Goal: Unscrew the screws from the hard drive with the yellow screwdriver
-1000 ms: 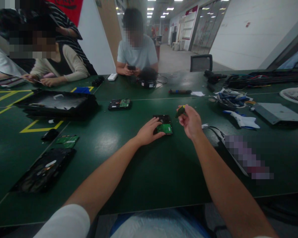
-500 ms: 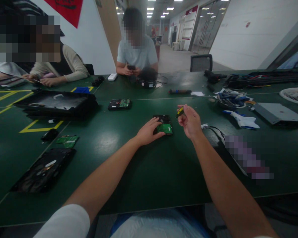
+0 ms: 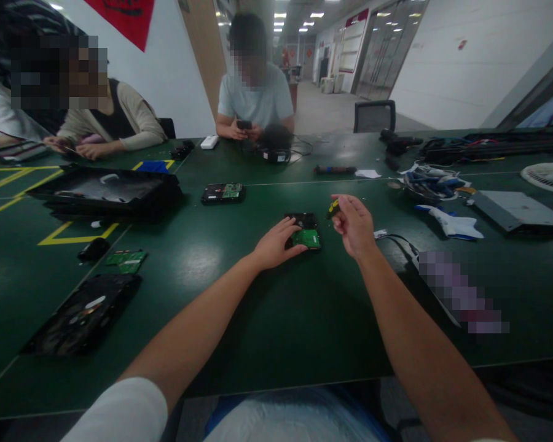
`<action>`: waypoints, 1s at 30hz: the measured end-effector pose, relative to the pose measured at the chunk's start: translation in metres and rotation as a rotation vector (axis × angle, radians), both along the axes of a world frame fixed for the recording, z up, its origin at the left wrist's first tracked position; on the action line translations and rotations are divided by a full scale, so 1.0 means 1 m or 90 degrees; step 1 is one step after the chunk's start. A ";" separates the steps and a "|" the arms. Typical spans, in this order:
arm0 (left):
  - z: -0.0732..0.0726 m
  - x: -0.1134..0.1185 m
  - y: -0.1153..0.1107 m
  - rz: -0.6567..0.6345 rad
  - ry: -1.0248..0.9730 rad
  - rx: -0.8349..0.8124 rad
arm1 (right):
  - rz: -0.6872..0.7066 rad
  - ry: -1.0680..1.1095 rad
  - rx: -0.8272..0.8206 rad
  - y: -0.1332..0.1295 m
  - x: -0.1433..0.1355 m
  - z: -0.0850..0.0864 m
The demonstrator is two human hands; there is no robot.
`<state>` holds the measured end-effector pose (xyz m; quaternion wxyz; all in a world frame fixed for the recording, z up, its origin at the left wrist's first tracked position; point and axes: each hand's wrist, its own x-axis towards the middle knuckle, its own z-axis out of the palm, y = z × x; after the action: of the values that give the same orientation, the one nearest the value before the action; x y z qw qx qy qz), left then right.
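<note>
A small black hard drive with a green circuit board (image 3: 308, 238) lies flat on the dark green table (image 3: 239, 331), in front of me. My left hand (image 3: 279, 244) rests on its left side, thumb and fingers spread along the edges. Just right of the drive, my right hand (image 3: 354, 226) is raised with its fingers closed round a yellow and black screwdriver (image 3: 333, 207). The tool's handle shows between thumb and fingers; its tip is too small to make out.
Another drive (image 3: 222, 193) lies behind to the left. A black drive (image 3: 83, 316) and a loose green board (image 3: 126, 261) are at the left. Right are a blurred phone-like object (image 3: 456, 288), gloves (image 3: 449, 222) and a grey metal box (image 3: 520, 210). Two people sit across.
The screwdriver in my right hand has tilted slightly. My left hand stays on the drive, and the view has shifted very little.
</note>
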<state>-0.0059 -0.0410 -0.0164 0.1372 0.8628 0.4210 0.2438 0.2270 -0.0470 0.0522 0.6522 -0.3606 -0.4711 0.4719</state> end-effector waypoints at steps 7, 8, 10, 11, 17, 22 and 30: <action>-0.001 0.000 0.000 -0.005 -0.006 0.000 | 0.006 0.022 -0.014 0.001 0.000 -0.001; -0.001 0.000 0.000 -0.005 -0.005 0.000 | 0.007 0.027 -0.019 0.001 0.000 -0.001; -0.002 0.000 0.001 -0.002 -0.004 0.002 | 0.005 0.030 -0.025 0.001 0.001 -0.001; -0.002 0.000 0.001 -0.002 -0.003 0.003 | 0.001 0.029 -0.023 0.002 0.001 -0.001; -0.003 0.000 0.001 -0.004 -0.001 0.007 | -0.007 0.026 -0.009 0.002 0.001 0.000; -0.003 0.000 0.001 0.000 0.000 0.000 | 0.007 0.053 -0.027 0.001 0.000 0.000; -0.001 0.000 0.000 -0.001 -0.001 0.005 | 0.004 0.029 -0.020 0.000 0.002 0.002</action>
<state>-0.0060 -0.0408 -0.0172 0.1345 0.8636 0.4191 0.2457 0.2287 -0.0467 0.0540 0.6556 -0.3588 -0.4495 0.4893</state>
